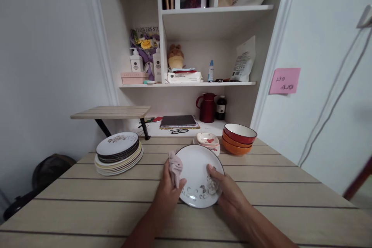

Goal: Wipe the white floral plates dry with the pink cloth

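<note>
A white plate (196, 168) with a dark rim and a grey flower pattern is held up, tilted, over the wooden table (122, 205). My right hand (229, 192) grips its right edge, thumb on the face and fingers hidden underneath. At the left rim, my left hand (168, 184) is closed on a crumpled pinkish cloth (175, 167) that lies against the plate. To the left stands a stack of plates (117, 153), the top one with a similar flower pattern. Behind the held plate are small pale dishes with red designs (207, 139).
Stacked red and orange bowls (238, 139) stand at the right rear. A raised wooden shelf (112, 112) on black legs overhangs the left back. Behind the table are glasses (179, 131), a dark laptop-like slab (178, 121), a red jug (207, 108) and a dark bottle (221, 108).
</note>
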A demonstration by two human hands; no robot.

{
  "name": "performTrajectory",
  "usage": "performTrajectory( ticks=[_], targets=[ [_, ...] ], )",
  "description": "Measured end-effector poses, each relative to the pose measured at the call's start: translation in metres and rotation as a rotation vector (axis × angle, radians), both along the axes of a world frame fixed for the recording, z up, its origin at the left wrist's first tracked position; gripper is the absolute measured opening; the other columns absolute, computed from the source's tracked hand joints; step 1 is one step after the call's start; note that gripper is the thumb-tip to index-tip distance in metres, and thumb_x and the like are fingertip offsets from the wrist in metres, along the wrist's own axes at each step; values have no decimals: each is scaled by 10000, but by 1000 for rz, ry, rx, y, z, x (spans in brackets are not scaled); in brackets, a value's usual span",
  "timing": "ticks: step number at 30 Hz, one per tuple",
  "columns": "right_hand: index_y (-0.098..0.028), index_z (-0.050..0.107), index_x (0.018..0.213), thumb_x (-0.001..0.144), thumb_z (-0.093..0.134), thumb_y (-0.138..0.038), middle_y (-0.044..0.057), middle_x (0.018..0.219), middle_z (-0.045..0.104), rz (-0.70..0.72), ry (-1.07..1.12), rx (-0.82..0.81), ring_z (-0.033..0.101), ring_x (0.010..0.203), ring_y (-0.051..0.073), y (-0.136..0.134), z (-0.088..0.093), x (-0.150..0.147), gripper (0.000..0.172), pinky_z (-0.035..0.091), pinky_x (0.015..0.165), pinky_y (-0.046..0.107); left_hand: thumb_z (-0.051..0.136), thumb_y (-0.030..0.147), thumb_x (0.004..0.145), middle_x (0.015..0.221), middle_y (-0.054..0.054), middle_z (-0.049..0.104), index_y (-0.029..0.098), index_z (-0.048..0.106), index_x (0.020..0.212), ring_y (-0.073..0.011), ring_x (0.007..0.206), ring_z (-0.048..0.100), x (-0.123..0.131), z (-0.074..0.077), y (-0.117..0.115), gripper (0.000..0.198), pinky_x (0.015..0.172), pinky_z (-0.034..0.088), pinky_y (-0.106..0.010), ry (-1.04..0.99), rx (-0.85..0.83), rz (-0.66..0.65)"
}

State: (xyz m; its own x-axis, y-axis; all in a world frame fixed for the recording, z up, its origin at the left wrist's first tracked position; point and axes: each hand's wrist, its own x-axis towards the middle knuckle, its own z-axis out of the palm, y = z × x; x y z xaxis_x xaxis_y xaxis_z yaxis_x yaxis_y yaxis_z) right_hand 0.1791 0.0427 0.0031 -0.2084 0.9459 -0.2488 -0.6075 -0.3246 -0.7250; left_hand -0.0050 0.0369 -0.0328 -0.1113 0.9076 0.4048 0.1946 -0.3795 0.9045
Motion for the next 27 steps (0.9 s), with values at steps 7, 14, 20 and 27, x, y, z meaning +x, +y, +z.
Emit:
performTrajectory(
  ticks=[7,14,20,27],
  targets=[
    [-89,627,1086,784,694,-318,131,930,753,-77,84,44,708,876,263,6,7,9,385,543,866,410,724,494,694,1462,-178,380,153,356,1399,-317,1341,363,12,9,-15,866,1119,252,-432,-22,97,-134],
    [-92,652,1062,757,724,-345,135,934,753,-1,19,136,712,843,262,-8,16,2,402,554,817,389,733,459,679,960,-57,659,216,500,1077,-218,869,634,12,29,-20,521,827,489,-340,-139,-50,178],
    [-92,635,1108,784,699,-343,121,980,748,32,112,79,706,871,246,-13,16,-4,415,552,821,375,735,429,708,1345,-133,524,222,295,1387,-233,1169,561,18,41,-20,835,972,441,-328,-399,-37,137],
    [-118,639,1118,761,724,-322,96,982,751,-10,163,56,703,876,244,-15,13,-8,420,529,880,411,723,458,733,1103,-128,698,134,593,1161,-276,1028,652,26,37,-29,552,930,493,-383,-553,-257,-115]
  ],
)
